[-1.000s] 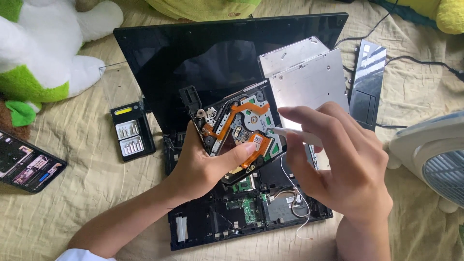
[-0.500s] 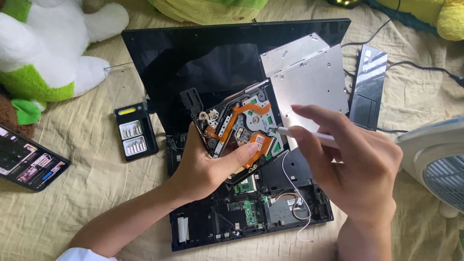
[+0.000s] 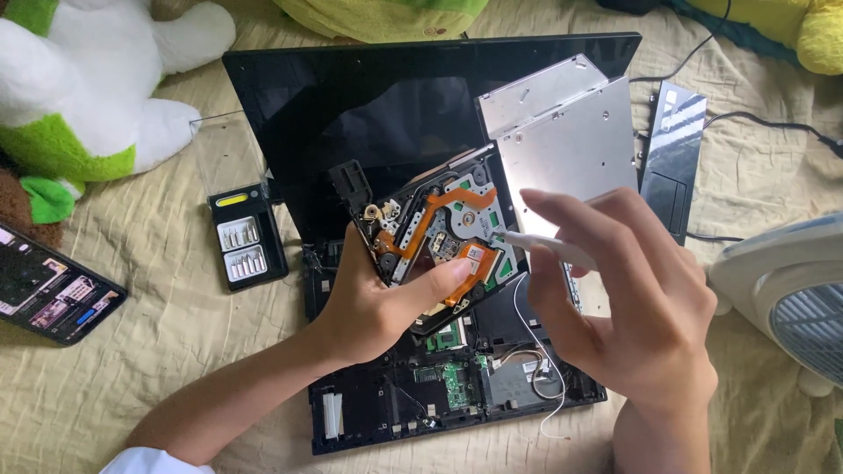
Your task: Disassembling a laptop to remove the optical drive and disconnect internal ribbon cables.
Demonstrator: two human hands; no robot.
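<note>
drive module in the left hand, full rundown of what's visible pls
The opened drive module is a flat dark-framed unit with bare metal plates, orange flex ribbons and green circuit board. It sits tilted above the opened laptop. The left hand grips its lower edge, thumb on top. The right hand points a slim white tool at its right side.

1. This is a home, most likely a bed or sofa used as a makeshift repair spot: under both hands lies a wrinkled beige cloth sheet [image 3: 158, 351] instead of a bench.
2. Up and left of the left hand [image 3: 369, 303] sits a white-and-green plush toy [image 3: 79, 96]; another yellow-green plush toy [image 3: 817, 31] lies beyond the right hand [image 3: 628, 298].
3. A white round electric fan [image 3: 790, 298] stands just right of the right hand.
</note>
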